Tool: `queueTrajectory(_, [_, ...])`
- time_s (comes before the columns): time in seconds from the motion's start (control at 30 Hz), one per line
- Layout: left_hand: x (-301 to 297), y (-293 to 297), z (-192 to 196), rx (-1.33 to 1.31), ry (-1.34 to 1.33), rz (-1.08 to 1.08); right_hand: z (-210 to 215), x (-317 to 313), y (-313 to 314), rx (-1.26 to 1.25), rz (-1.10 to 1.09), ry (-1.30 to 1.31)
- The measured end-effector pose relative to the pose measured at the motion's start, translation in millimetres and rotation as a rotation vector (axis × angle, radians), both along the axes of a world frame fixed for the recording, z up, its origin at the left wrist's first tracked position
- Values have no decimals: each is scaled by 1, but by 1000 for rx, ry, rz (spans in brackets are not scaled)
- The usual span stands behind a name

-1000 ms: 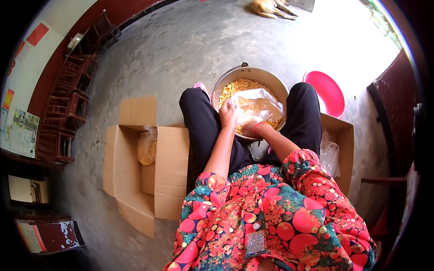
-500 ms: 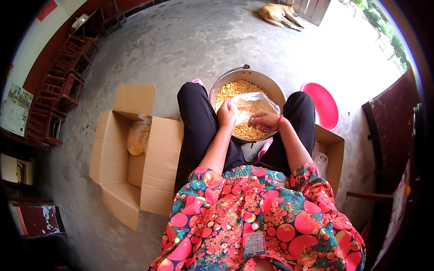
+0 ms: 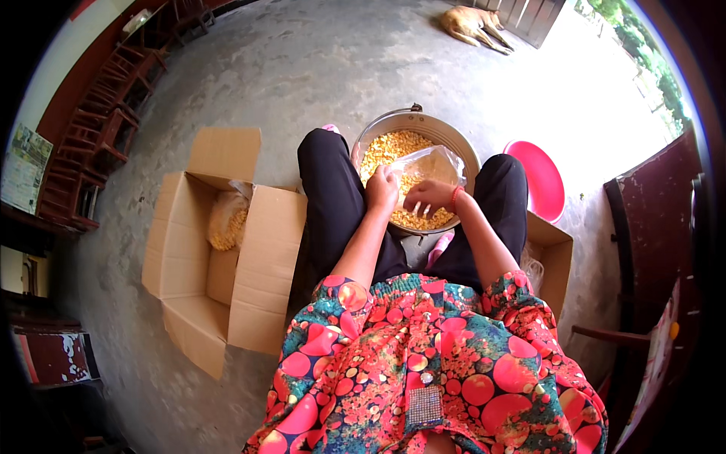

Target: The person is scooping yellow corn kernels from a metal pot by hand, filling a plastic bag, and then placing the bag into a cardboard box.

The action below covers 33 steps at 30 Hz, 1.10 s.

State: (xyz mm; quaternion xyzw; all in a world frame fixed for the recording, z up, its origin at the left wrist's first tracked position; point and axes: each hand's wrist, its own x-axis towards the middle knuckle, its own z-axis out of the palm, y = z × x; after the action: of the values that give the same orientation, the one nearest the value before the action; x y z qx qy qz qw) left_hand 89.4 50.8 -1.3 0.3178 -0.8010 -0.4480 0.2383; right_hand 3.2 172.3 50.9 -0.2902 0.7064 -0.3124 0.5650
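Between my knees stands a metal bucket [image 3: 458, 141] holding yellow corn kernels [image 3: 393, 145]. Over the kernels is a clear plastic bag [image 3: 439, 163], its mouth toward me. My left hand [image 3: 383, 189] is closed on the bag's left edge. My right hand [image 3: 432, 197], with a red band at the wrist, hovers above the kernels just below the bag. Its fingers point down and look apart, and I see nothing held in them. Whether they touch the bag or the corn is hard to see.
An open cardboard box [image 3: 265, 265] with a bag of corn [image 3: 227, 227] stands at my left. Another cardboard box [image 3: 558, 265] holding clear plastic is by my right thigh. A pink basin [image 3: 538, 181] sits beyond my right knee. A dog [image 3: 475, 29] lies far off; wooden chairs [image 3: 83, 163] line the left wall.
My right hand has shifted slightly left, its fingers going from curled together to pointing down and apart. The left hand keeps its hold on the bag. The view has shifted slightly.
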Motion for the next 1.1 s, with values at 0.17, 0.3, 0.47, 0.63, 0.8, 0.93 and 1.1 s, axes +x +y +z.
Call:
queueTrajectory(0.17, [-9,14,14,113,-94,-72,-85,-16,30,43,410,740])
queueTrajectory(0.3, [-5,7,12,193,-21,-67,-93,4,19,118,359,776])
queueTrajectory(0.47, [1,8,27,186,12,-134,-88,16,0,177,458,681])
queueTrajectory(0.63, [10,17,51,-20,70,-207,-86,11,10,109,330,643])
queueTrajectory(0.8, [9,9,25,-107,264,-361,-68,0,23,133,-58,50])
queueTrajectory(0.93, [13,12,29,-88,53,-300,-21,-1,30,131,-86,-252])
queueTrajectory(1.1, [15,17,31,-149,-226,-244,-18,-22,32,-23,-223,-313])
